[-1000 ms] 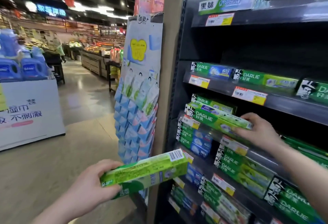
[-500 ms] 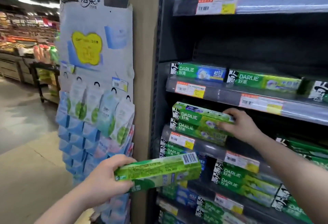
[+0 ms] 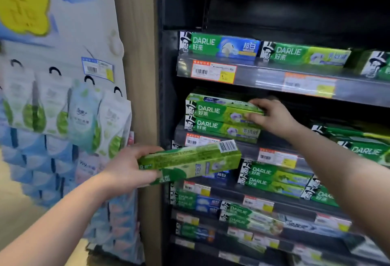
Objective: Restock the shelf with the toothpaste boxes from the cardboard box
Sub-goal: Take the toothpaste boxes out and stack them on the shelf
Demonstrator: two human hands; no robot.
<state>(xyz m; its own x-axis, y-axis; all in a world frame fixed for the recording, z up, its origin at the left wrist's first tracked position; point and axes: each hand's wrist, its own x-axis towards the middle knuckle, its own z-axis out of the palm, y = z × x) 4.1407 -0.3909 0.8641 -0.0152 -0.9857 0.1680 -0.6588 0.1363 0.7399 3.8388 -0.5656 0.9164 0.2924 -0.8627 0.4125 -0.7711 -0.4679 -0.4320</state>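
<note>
My left hand [image 3: 128, 169] grips one end of a green toothpaste box [image 3: 190, 161], held level in front of the shelf's left post with its barcode end pointing right. My right hand [image 3: 271, 116] reaches into the second shelf [image 3: 247, 149] and holds the right end of the top green Darlie box [image 3: 217, 107], which lies flat on another Darlie box [image 3: 219, 127]. The cardboard box is out of view.
Dark shelves above and below hold rows of green and blue Darlie boxes [image 3: 219, 44] behind price-tag rails [image 3: 213, 71]. A wooden post [image 3: 137, 54] stands left of the shelving, with a hanging display of tissue packs [image 3: 63, 107] beside it.
The view has moved closer and to the right. My right hand has set the top Darlie box squarely on the one beneath. My left hand still holds its box at the same height.
</note>
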